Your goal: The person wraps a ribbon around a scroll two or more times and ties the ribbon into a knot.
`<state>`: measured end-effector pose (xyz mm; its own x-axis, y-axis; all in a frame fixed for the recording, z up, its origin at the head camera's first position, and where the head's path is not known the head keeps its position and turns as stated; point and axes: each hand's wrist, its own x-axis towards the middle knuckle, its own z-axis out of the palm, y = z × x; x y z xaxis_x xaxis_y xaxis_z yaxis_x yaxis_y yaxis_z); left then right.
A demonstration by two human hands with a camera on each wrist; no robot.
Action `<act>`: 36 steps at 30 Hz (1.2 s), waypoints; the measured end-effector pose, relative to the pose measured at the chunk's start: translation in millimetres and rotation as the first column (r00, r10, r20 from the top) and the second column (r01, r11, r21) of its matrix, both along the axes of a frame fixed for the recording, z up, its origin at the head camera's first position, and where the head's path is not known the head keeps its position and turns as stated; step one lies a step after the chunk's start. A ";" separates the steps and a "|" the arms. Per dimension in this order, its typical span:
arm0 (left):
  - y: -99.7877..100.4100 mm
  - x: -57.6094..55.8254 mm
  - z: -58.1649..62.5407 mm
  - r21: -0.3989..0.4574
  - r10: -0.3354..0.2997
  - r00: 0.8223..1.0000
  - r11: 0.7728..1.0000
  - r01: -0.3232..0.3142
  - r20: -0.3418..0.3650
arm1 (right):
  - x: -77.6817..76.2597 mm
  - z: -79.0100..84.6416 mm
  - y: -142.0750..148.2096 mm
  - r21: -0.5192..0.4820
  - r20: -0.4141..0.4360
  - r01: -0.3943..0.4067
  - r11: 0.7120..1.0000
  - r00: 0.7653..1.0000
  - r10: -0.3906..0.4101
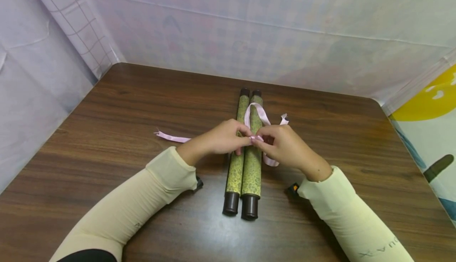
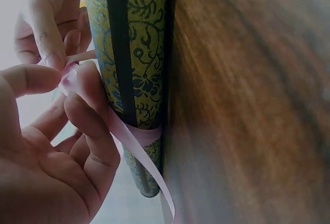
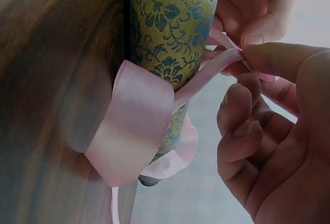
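Two parallel scroll rolls, the left roll (image 1: 235, 175) and the right roll (image 1: 252, 175), lie lengthwise on the table in gold-green floral brocade with dark brown end knobs. A pink satin ribbon (image 1: 262, 114) passes around them at mid-length. Above the rolls, my left hand (image 1: 226, 137) pinches the ribbon between thumb and forefinger. Fingertips almost meeting it, my right hand (image 1: 285, 145) pinches the ribbon too. In the right wrist view a wide ribbon loop (image 3: 136, 123) hangs beside the brocade. The left wrist view shows a ribbon tail (image 2: 147, 164) trailing down. Fingers partly hide the crossing.
The brown wood-grain table (image 1: 124, 107) reaches back to a pale curtain (image 1: 231, 28). One ribbon end (image 1: 174, 138) lies to the left of the rolls, and another frayed end (image 1: 284, 119) to the right. A yellow-patterned cloth (image 1: 427, 99) hangs at the right edge.
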<state>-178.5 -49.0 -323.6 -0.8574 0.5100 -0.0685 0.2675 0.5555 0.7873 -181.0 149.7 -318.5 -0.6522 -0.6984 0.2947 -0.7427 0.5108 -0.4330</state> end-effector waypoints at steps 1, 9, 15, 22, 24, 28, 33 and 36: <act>0.0 -0.1 0.0 -0.002 -0.001 1.000 1.000 0.001 -0.006 | -0.1 0.0 0.0 -0.001 -0.001 0.001 1.000 1.000 -0.001; -1.8 -0.4 1.3 -0.001 -0.031 0.999 1.000 0.031 -0.006 | -0.2 0.7 0.5 -0.003 0.001 0.000 1.000 1.000 0.000; -3.1 -0.2 0.1 -0.004 -0.075 0.997 0.997 0.075 -0.005 | -0.1 1.3 0.5 0.003 0.007 0.007 1.000 1.000 -0.007; -3.0 1.4 -1.5 -0.018 -0.095 0.995 0.995 0.095 0.035 | 0.0 0.2 0.2 0.001 -0.015 0.009 1.000 1.000 -0.009; -2.7 1.8 -1.4 -0.014 -0.093 0.995 0.996 0.093 0.042 | 0.0 -0.1 0.2 0.003 -0.013 0.007 1.000 1.000 -0.007; -2.5 2.4 -1.7 -0.023 -0.090 0.995 0.996 0.091 0.030 | 0.4 0.5 -0.5 0.003 -0.007 0.007 1.000 1.000 -0.007; -2.2 2.7 -2.9 -0.054 -0.082 0.996 0.995 0.083 0.023 | 0.9 0.6 -1.1 0.006 -0.005 0.005 1.000 1.000 -0.005; -2.0 3.0 -3.2 -0.058 -0.074 0.997 0.995 0.075 0.019 | 1.0 0.5 -1.4 0.002 -0.005 0.002 1.000 1.000 -0.002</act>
